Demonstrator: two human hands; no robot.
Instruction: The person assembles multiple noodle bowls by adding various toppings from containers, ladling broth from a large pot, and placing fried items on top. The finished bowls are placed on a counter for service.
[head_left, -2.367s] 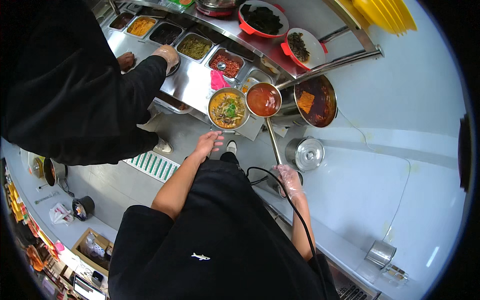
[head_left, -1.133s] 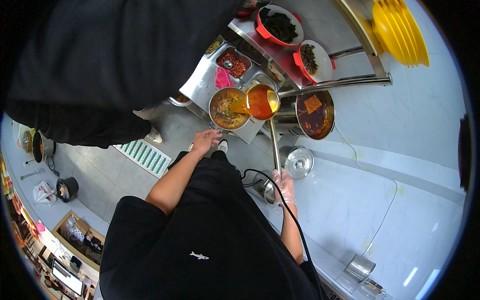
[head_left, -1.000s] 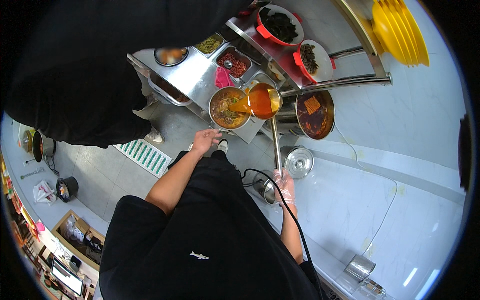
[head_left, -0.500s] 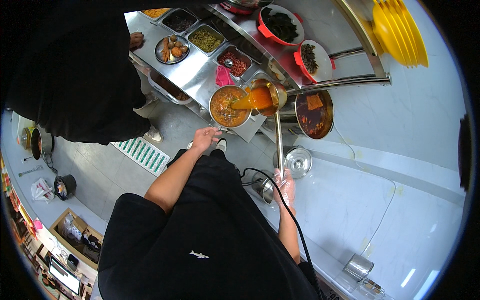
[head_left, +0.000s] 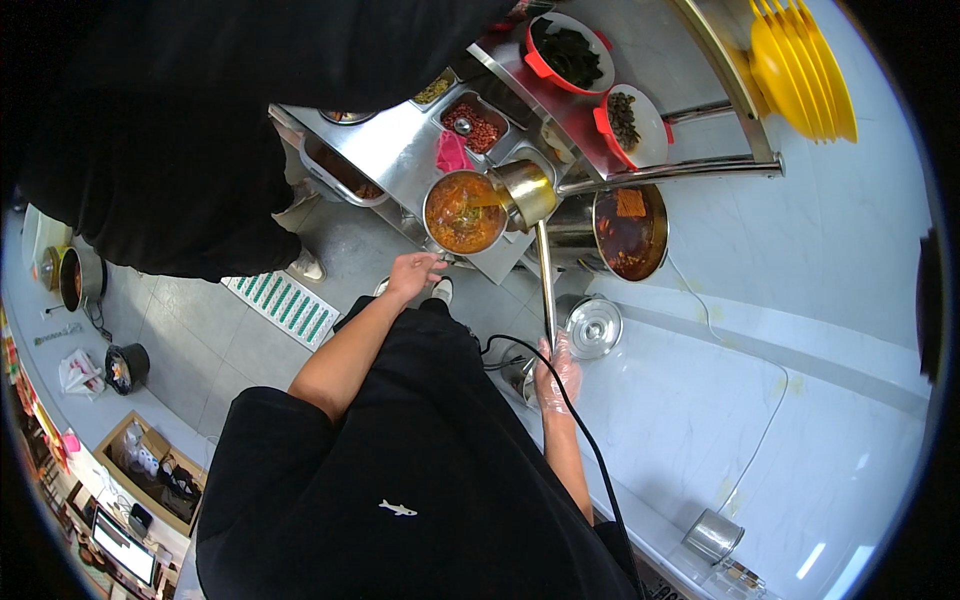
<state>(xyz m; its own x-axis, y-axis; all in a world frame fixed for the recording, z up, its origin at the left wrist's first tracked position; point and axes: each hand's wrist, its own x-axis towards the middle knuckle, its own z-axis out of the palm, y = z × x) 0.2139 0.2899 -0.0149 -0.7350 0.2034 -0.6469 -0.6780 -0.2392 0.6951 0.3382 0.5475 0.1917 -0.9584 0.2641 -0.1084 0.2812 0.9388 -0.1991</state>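
Observation:
My right hand (head_left: pixel 558 378), in a clear plastic glove, is wrapped round the long handle of a metal ladle (head_left: pixel 527 192). The ladle's deep cup is tipped left over a round metal pot (head_left: pixel 428 232), at the counter's near edge. Orange broth (head_left: pixel 485 198) runs from the cup into the reddish soup (head_left: pixel 460 215) there. Bare and just below the pot's near rim, my left hand (head_left: pixel 414 272) has its fingers stretched out and slightly apart; I see nothing in it. Right of the ladle stands a tall stockpot (head_left: pixel 655 265) of dark red broth with a tan block floating in it.
A person in black (head_left: pixel 170 150) stands at the left, leaning over the counter. Behind the pot lie a pink cloth (head_left: pixel 452 151) and a tray of red peanuts (head_left: pixel 480 130). A steel rail (head_left: pixel 700 171) crosses above the stockpot. A metal lid (head_left: pixel 594 328) lies near my right hand.
The ladle's cup has tipped further over and moved left, my right hand shifting slightly left with it. The broth stream is thinner. The person in black has leaned further over the counter, covering several trays.

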